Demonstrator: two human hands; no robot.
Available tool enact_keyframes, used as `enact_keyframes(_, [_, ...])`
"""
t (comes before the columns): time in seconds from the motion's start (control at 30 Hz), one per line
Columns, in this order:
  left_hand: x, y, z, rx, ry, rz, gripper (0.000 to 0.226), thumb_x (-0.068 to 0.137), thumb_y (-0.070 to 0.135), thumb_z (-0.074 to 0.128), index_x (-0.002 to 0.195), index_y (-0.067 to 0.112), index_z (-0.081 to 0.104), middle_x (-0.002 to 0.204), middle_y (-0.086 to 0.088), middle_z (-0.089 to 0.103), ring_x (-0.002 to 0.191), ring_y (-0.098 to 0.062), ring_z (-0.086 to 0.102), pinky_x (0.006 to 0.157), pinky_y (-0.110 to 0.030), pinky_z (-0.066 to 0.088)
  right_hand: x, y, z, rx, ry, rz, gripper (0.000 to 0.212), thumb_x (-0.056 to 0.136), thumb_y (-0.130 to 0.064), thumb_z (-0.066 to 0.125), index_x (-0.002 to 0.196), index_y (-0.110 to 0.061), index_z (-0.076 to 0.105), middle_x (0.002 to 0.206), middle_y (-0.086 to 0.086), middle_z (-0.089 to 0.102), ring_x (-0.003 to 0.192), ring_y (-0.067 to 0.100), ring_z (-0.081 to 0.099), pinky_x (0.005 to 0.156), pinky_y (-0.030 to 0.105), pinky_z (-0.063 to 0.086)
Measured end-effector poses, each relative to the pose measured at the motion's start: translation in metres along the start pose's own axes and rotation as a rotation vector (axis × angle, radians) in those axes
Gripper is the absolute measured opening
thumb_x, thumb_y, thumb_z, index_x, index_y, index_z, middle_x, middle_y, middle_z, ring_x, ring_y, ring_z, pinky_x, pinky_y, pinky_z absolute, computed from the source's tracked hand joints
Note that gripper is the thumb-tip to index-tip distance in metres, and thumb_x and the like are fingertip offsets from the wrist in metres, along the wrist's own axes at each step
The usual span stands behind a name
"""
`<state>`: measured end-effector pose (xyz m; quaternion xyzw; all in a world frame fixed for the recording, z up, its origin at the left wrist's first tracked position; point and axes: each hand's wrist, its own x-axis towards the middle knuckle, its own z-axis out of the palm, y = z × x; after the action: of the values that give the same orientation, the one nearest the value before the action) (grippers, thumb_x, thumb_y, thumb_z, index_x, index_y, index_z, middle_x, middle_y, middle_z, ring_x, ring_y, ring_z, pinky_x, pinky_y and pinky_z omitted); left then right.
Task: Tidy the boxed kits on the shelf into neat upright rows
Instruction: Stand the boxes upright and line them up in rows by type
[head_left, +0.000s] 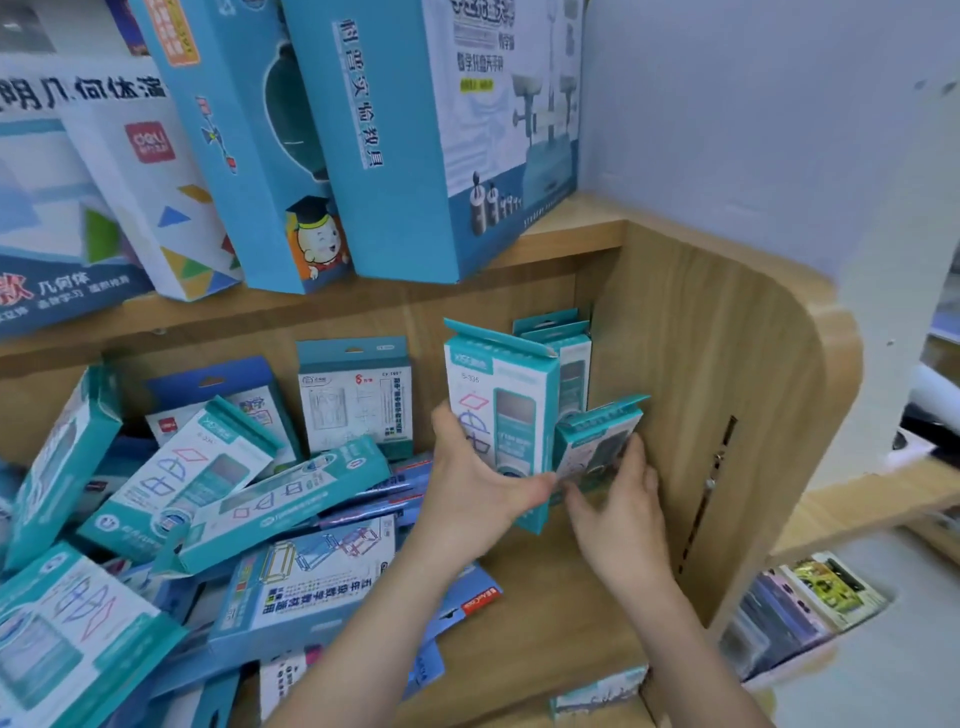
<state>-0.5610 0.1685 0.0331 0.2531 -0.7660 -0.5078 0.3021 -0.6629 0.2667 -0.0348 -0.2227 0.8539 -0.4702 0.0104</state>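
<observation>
Loose kits (291, 587) in a heap near left on the shelf (545, 613), left hand (478, 488) gripping an upright box (498, 410), right hand (618, 504) pinching a tilted box (597, 441) just beside it, rear boxes (566, 343) upright at far right.

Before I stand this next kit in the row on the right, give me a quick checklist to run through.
1. Left hand steadies the front upright kit: ok.
2. Right hand grips the tilted kit: ok.
3. That kit standing straight: not ok, it leans.
4. Room for it beside the side panel: cannot tell.
5. Kits behind standing upright: ok.
6. Pile at left sorted: not ok, jumbled.
</observation>
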Motion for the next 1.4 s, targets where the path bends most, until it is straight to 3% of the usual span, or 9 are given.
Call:
enact_keyframes(0.23, [0.008, -0.043, 0.048, 0.006, 0.044, -0.088, 0.076, 0.056, 0.015, 0.089, 0.106, 0.020, 0.032, 0.104, 0.019, 0.052, 0.094, 0.008, 0.052, 0.072, -0.004, 0.040, 0.003, 0.003, -0.012, 0.088, -0.048, -0.050, 0.078, 0.091, -0.003, 0.052, 0.151, -0.026, 0.009, 0.123, -0.002, 0.054, 0.109, 0.017, 0.057, 0.093, 0.034, 0.046])
enact_keyframes(0.37, [0.017, -0.055, 0.066, 0.022, 0.076, -0.108, 0.076, 0.053, 0.017, 0.089, 0.104, 0.020, 0.032, 0.109, 0.006, 0.057, 0.099, -0.004, 0.058, 0.079, -0.020, 0.048, 0.006, 0.003, -0.013, 0.167, -0.148, -0.042, 0.066, 0.094, -0.004, 0.047, 0.150, -0.025, 0.019, 0.135, -0.003, 0.051, 0.121, 0.014, 0.051, 0.103, 0.034, 0.043])
enact_keyframes(0.53, [0.015, -0.060, 0.077, 0.044, 0.081, -0.130, 0.059, 0.067, 0.013, 0.081, 0.093, 0.030, 0.031, 0.100, 0.013, 0.059, 0.090, -0.004, 0.060, 0.063, -0.010, 0.042, 0.003, 0.005, -0.008, 0.208, -0.232, -0.076, 0.059, 0.094, -0.009, 0.049, 0.145, -0.034, 0.031, 0.126, -0.014, 0.050, 0.116, 0.000, 0.046, 0.095, 0.018, 0.040])
enact_keyframes(0.73, [0.016, -0.055, 0.062, 0.141, -0.023, -0.112, 0.037, 0.077, 0.002, 0.066, 0.104, 0.019, 0.048, 0.096, 0.016, 0.062, 0.091, -0.006, 0.061, 0.069, -0.016, 0.046, 0.012, 0.022, -0.001, 0.140, -0.121, -0.060, 0.027, 0.092, -0.018, 0.056, 0.119, -0.017, 0.052, 0.114, 0.003, 0.062, 0.106, 0.019, 0.058, 0.088, 0.041, 0.050])
enact_keyframes(0.87, [0.015, -0.036, 0.049, -0.191, -0.008, -0.168, 0.052, 0.076, -0.015, 0.045, 0.106, 0.025, 0.059, 0.101, 0.010, 0.070, 0.098, -0.007, 0.064, 0.077, -0.023, 0.052, 0.015, 0.024, -0.001, 0.118, -0.154, -0.092, 0.019, 0.094, -0.018, 0.053, 0.113, -0.017, 0.049, 0.115, 0.002, 0.059, 0.106, 0.018, 0.056, 0.088, 0.043, 0.050])
enact_keyframes(0.97, [0.023, -0.010, 0.034, -0.444, 0.095, -0.206, 0.042, 0.083, -0.007, 0.045, 0.104, 0.023, 0.066, 0.098, 0.004, 0.072, 0.090, -0.010, 0.067, 0.071, -0.028, 0.053, 0.013, 0.027, -0.004, 0.102, -0.193, -0.107, 0.015, 0.097, -0.019, 0.049, 0.111, -0.019, 0.046, 0.117, -0.002, 0.057, 0.108, 0.013, 0.055, 0.088, 0.036, 0.052])
enact_keyframes(1.07, [0.047, 0.020, 0.024, -0.151, 0.040, -0.158, 0.019, 0.093, 0.030, 0.052, 0.104, 0.023, 0.066, 0.097, 0.008, 0.070, 0.089, -0.010, 0.065, 0.075, -0.030, 0.052, 0.010, 0.031, -0.009, 0.152, -0.240, -0.106, 0.015, 0.098, -0.021, 0.046, 0.112, -0.023, 0.043, 0.118, -0.005, 0.059, 0.109, 0.009, 0.057, 0.088, 0.033, 0.053])
enact_keyframes(1.17, [0.075, 0.040, 0.024, 0.244, -0.187, -0.186, 0.048, 0.085, 0.056, 0.057, 0.118, 0.021, 0.060, 0.106, 0.008, 0.066, 0.090, -0.009, 0.064, 0.076, -0.033, 0.054, 0.010, 0.033, -0.011, 0.170, -0.286, -0.107, 0.018, 0.099, -0.021, 0.045, 0.116, -0.021, 0.042, 0.119, -0.004, 0.061, 0.108, 0.011, 0.058, 0.089, 0.037, 0.053])
enact_keyframes(1.4, [0.102, 0.054, 0.023, 0.675, -0.276, -0.005, 0.037, 0.085, 0.025, 0.066, 0.121, 0.017, 0.061, 0.113, 0.001, 0.067, 0.082, -0.012, 0.066, 0.070, -0.032, 0.058, 0.012, 0.037, -0.008, 0.218, -0.268, -0.093, 0.026, 0.099, -0.021, 0.043, 0.125, -0.026, 0.042, 0.120, -0.008, 0.060, 0.109, 0.007, 0.057, 0.089, 0.031, 0.052])
